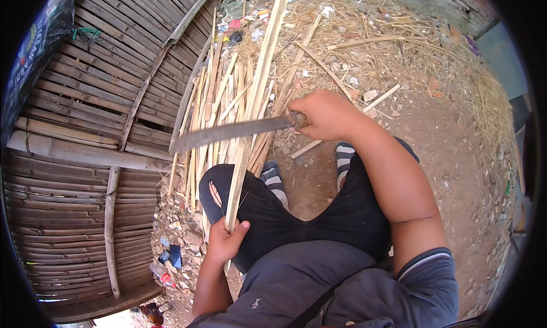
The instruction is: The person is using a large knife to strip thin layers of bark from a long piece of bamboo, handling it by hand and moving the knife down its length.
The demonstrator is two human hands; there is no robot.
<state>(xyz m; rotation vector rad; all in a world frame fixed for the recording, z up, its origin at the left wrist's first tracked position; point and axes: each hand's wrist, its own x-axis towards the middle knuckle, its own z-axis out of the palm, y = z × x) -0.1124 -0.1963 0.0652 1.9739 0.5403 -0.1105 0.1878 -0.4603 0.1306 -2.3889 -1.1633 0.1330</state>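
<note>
Left hand (223,239) is wrapped tight round the near end of a long bamboo strip (253,100), fingers closed on it and thumb pressed across, down by the left knee. The strip runs up and away over the knee, across the pile of split bamboo (213,106) on the ground. Right hand (322,114) is fisted on the handle of a long knife (231,131), fingers clamped; the blade reaches left, lying across the strip about halfway up its length. Whether the edge touches the strip, I cannot tell. Both feet in striped sandals (343,157) are on the bare dirt. A bamboo wall (85,128) stands on the left, straw (370,37) is scattered beyond.
</note>
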